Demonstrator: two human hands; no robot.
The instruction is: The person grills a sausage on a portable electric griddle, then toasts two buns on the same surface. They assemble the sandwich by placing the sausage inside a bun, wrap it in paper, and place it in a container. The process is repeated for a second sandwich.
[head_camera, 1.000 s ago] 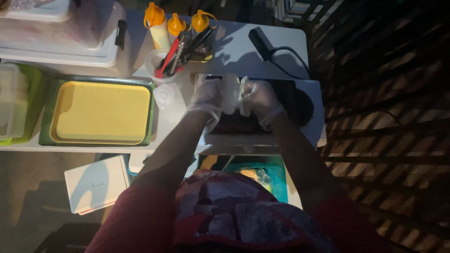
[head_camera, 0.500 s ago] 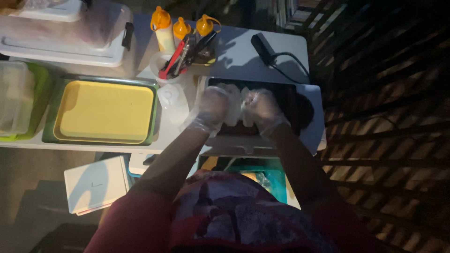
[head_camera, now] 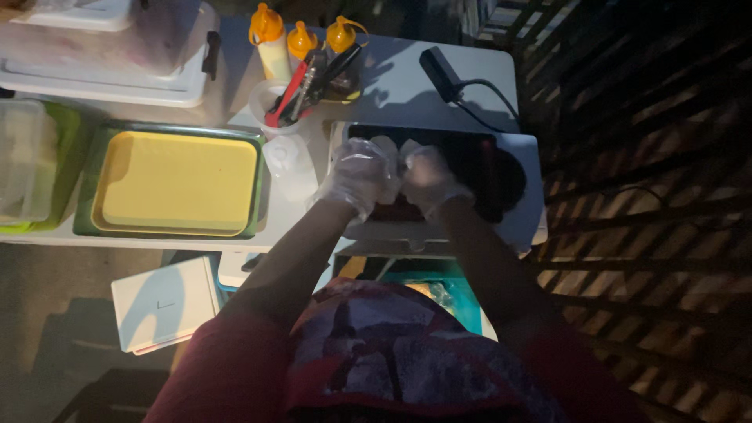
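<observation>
Here, as I see it from the head view:
Left hand (head_camera: 359,176): gloved, over the near edge of the griddle (head_camera: 486,168), fingers curled toward the right hand; I cannot tell what, if anything, they hold.
Right hand (head_camera: 429,178): gloved, touching the left hand, fingers bent; grip unclear to me.
Pale lump (head_camera: 389,149): between the two hands, above the dark plate.
Griddle: white-framed, dark top, on the table (head_camera: 407,78), right side.
Tray (head_camera: 176,184): yellow in green, left of the hands.
Bottles (head_camera: 301,39): three, yellow-capped, at the far edge.
Cup (head_camera: 274,102): holds red-handled tools, near the bottles.
Plug block (head_camera: 440,74): black, behind the griddle.
</observation>
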